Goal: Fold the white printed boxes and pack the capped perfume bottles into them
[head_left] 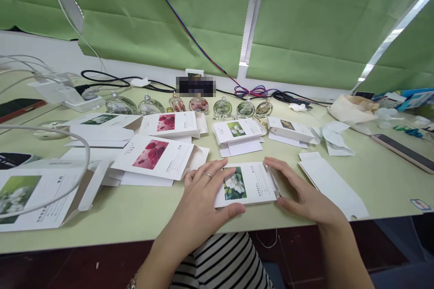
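Observation:
A white carton with a white-flower picture (252, 192) lies flat near the table's front edge, between both hands. My left hand (206, 189), with a ring on one finger, grips its left end, fingers over the top and thumb along the near side. At the right end, my right hand (301, 189) holds the open end, fingertips at the far corner and thumb at the near corner. Whatever is inside the carton is hidden. Close by on the left lies a carton with a red rose picture (152, 158); a folded white card (334, 185) lies to the right.
More printed cartons (237, 131) lie across the table (383, 176). Several round glass bottles (223, 107) stand in a row behind them. A white cable (86, 153) loops over the left cartons. A phone (403, 151) and crumpled white paper (335, 137) are at the right.

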Motion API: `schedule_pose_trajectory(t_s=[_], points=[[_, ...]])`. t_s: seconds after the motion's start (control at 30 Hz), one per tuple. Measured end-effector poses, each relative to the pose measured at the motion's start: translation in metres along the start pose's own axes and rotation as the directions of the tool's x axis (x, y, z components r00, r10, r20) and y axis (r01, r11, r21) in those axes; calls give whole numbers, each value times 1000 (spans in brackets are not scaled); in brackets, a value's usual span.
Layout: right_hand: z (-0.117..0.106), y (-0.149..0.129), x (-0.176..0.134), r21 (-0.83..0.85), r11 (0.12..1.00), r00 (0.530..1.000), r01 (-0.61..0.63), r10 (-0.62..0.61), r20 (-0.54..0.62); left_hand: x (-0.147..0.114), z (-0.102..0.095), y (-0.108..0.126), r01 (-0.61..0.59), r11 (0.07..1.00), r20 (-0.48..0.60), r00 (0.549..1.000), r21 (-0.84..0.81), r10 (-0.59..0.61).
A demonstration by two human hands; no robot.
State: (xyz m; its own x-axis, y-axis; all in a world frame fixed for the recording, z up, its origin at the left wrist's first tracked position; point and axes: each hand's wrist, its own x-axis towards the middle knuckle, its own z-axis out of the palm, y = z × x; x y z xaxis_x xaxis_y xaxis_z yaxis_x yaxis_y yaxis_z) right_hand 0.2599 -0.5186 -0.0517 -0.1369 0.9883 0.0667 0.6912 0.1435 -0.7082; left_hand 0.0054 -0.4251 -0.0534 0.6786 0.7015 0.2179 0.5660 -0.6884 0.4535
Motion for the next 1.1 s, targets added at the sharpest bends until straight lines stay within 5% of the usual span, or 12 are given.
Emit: schedule_pose_trajectory(t_s=[0.2,0.37,0.7,1.1], points=[[0,-4,-1,-54,997,999,-49,49,-10,-2,0,0,-35,999,-24,999,19,35],[2,-3,-3,74,990,990,-123,127,-55,-3,0,0,-32,999,-37,999,20,33],[7,0,-4,262,965,990,0,36,-134,-6,1,0,-63,997,-55,996,42,65],[7,-2,-4,232,970,992,-72,94,-82,-6,1,1,-67,997,-39,997,48,69]])
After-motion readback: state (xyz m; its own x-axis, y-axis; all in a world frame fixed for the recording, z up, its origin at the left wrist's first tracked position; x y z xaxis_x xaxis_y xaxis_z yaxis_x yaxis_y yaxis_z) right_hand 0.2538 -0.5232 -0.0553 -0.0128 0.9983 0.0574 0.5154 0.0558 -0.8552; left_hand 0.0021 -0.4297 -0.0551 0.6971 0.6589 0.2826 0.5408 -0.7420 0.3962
